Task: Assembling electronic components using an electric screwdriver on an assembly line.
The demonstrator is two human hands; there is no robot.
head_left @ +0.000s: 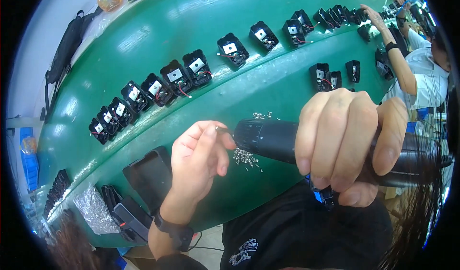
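The right hand point(342, 135) grips a thick black cylindrical power screwdriver point(268, 138), held sideways above a glossy green tabletop point(230, 193). At its tip, the left hand point(197, 150) pinches a small metallic piece point(221, 129) between thumb and forefinger, perhaps a screw; it is too small to be sure. Loose silver metal screws point(246, 158) lie beneath the screwdriver. Beyond, black open-topped plastic housings point(233, 59) form a slanting row.
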